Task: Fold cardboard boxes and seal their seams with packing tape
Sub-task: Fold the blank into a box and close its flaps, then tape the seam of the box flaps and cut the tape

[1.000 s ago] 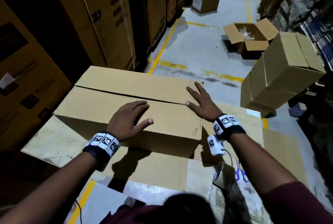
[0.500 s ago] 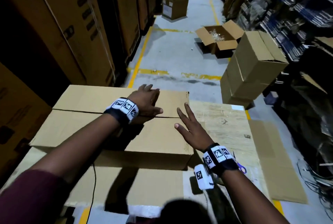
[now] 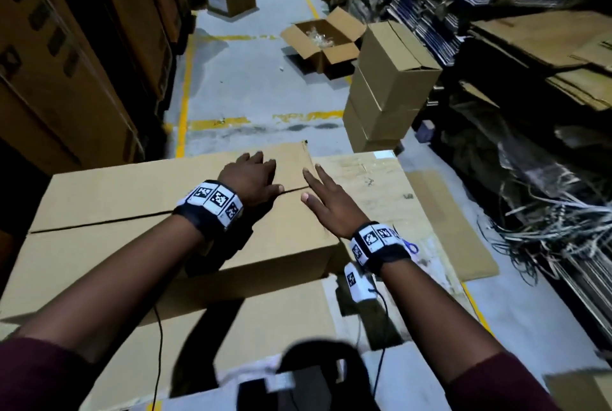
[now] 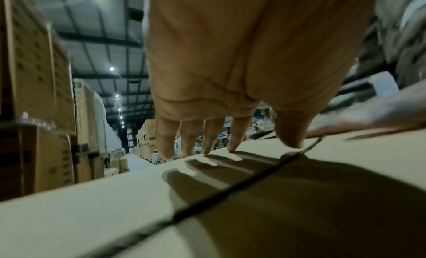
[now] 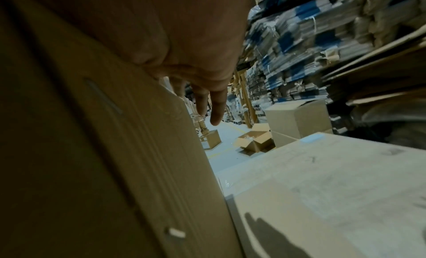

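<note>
The cardboard box [image 3: 159, 212] lies on the worktop [image 3: 381, 185], flaps shut. Left hand [image 3: 250, 177] presses flat beside the seam [image 3: 99, 222]; right hand [image 3: 326, 203], fingers spread, rests at its 3 o'clock edge.

Tan box [image 3: 132, 198] (maroon sleeves [image 3: 36, 377])

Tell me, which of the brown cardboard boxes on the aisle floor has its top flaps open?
The low brown cardboard box beside the closed stacked brown cardboard boxes: its flaps spread outward, showing clear plastic inside.
</note>
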`<control>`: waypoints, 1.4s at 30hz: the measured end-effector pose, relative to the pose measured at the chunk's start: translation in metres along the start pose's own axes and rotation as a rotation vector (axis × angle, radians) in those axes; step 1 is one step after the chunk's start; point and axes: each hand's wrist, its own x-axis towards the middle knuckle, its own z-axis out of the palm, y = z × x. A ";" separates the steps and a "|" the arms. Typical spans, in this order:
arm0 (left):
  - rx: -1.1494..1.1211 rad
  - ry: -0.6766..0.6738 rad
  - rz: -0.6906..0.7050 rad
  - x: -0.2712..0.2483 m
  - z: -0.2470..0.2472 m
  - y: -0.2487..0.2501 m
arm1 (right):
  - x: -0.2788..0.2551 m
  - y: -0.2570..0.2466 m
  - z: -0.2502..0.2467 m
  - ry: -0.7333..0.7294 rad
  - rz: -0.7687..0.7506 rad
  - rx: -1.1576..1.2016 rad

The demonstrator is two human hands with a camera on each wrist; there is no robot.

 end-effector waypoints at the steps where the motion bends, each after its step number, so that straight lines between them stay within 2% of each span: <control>1: -0.035 0.005 0.043 -0.006 0.000 0.010 | -0.004 -0.001 -0.004 0.012 0.017 0.043; 4: -0.143 0.065 0.147 -0.023 0.006 0.050 | -0.019 0.015 -0.013 0.112 0.043 0.108; 6: -0.213 0.111 0.169 -0.028 0.012 0.086 | -0.034 0.043 -0.018 0.186 0.152 0.066; 7: -0.254 0.134 0.176 -0.028 0.016 0.105 | -0.043 0.059 -0.021 0.191 0.258 0.019; 10: -0.382 0.203 0.260 -0.025 0.030 0.167 | -0.072 0.109 -0.026 0.025 0.620 -0.153; 13: -0.453 0.222 0.288 -0.019 0.056 0.221 | -0.096 0.140 -0.020 -0.115 0.756 -0.196; 15: -0.512 0.150 0.177 -0.012 0.083 0.242 | -0.104 0.151 -0.015 -0.137 0.743 -0.167; 17: -0.586 0.042 -0.005 -0.004 0.119 0.250 | -0.107 0.156 -0.012 -0.127 0.705 -0.116; 21: -0.838 -0.241 -0.339 0.007 0.193 0.260 | -0.115 0.166 -0.012 -0.091 0.676 -0.079; 22: -0.986 -0.286 -0.430 0.011 0.206 0.266 | -0.117 0.170 -0.014 -0.077 0.667 -0.081; 24: -1.428 -0.324 -0.629 0.017 0.218 0.281 | -0.121 0.178 -0.022 -0.034 0.633 -0.066; 26: -1.819 -0.336 -0.739 0.030 0.222 0.295 | -0.124 0.188 -0.034 -0.033 0.568 -0.047; 28: -2.040 -0.348 -0.778 0.042 0.217 0.304 | -0.126 0.198 -0.047 -0.053 0.498 -0.039; 33: -2.225 -0.290 -0.808 0.063 0.199 0.315 | -0.137 0.217 -0.093 -0.031 0.329 0.124; 36: -2.222 -0.241 -0.767 0.065 0.176 0.316 | -0.142 0.220 -0.126 -0.025 0.230 0.204; 39: -2.107 -0.171 -0.680 0.053 0.138 0.315 | -0.146 0.214 -0.157 -0.023 0.150 0.266; 42: -1.909 0.045 -0.563 0.033 0.092 0.308 | -0.144 0.203 -0.182 -0.026 0.098 0.350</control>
